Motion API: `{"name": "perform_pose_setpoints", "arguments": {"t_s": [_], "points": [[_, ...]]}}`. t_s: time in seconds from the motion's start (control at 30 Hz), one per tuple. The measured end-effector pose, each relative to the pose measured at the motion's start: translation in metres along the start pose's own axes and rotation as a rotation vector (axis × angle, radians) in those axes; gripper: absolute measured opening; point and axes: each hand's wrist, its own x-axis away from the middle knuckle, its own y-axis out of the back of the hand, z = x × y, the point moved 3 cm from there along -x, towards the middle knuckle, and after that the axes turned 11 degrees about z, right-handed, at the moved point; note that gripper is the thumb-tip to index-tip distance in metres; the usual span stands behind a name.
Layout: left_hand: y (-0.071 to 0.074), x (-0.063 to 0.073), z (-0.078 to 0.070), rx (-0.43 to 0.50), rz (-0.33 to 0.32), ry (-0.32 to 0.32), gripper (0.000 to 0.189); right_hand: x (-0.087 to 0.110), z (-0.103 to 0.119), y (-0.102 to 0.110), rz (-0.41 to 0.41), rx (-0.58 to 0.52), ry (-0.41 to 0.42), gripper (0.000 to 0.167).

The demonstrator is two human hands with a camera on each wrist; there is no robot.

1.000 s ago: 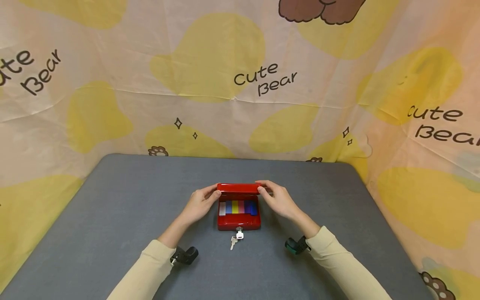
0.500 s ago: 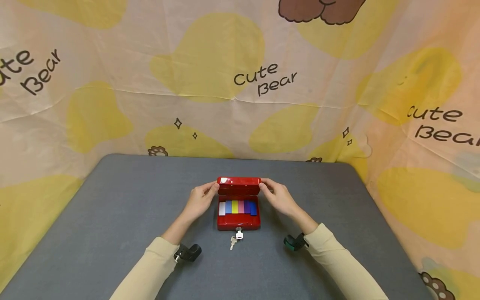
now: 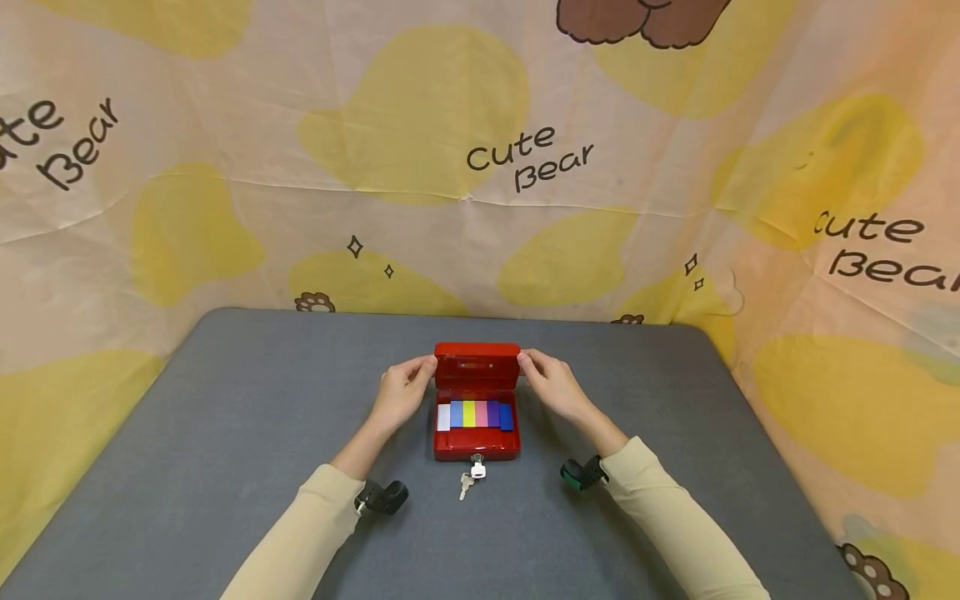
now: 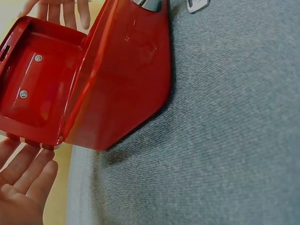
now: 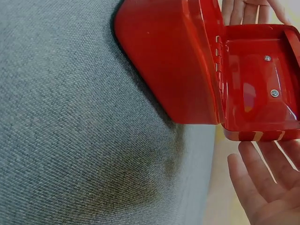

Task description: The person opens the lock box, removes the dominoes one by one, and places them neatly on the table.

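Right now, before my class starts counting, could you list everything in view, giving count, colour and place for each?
table: one, grey, foreground
backdrop cloth: one, pale with yellow patches, behind and beside the table
box: one, red, open on the table
lid: one, red, raised at the box's back
screws: two, silvery, inside the lid
coloured pieces: six, white, light blue, yellow, pink, purple, dark blue, side by side inside the box
lock: one, silvery, box's front
keys: two, silvery, at and near the lock
wrist devices: two, mostly black, one per wrist
sleeves: two, cream, forearms
left hand: one, bare, lid's left side
right hand: one, bare, lid's right side
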Motion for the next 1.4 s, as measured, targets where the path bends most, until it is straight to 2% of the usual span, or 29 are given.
{"name": "perform_pose_setpoints", "arguments": {"t_s": [0.2,0.63,0.97,1.23,1.4], "points": [[0.0,-0.003,-0.002,-0.021,-0.003,0.016,0.045,-0.003,-0.001,0.001,-0.004,-0.003,-0.002,0.041],[-0.002,-0.006,-0.002,-0.021,-0.03,0.041,0.041,-0.009,-0.008,0.0,-0.006,-0.02,-0.025,0.046],[-0.003,-0.008,-0.002,-0.009,-0.014,0.085,0.044,-0.011,-0.006,0.001,-0.005,-0.014,-0.024,0.043],[-0.003,-0.001,-0.003,-0.006,-0.002,0.048,0.04,-0.011,-0.006,0.002,0.001,-0.033,-0.03,0.045],[-0.003,0.009,0.0,0.026,0.049,0.021,0.042,-0.01,-0.007,0.001,0.009,-0.025,-0.027,0.048]]}}
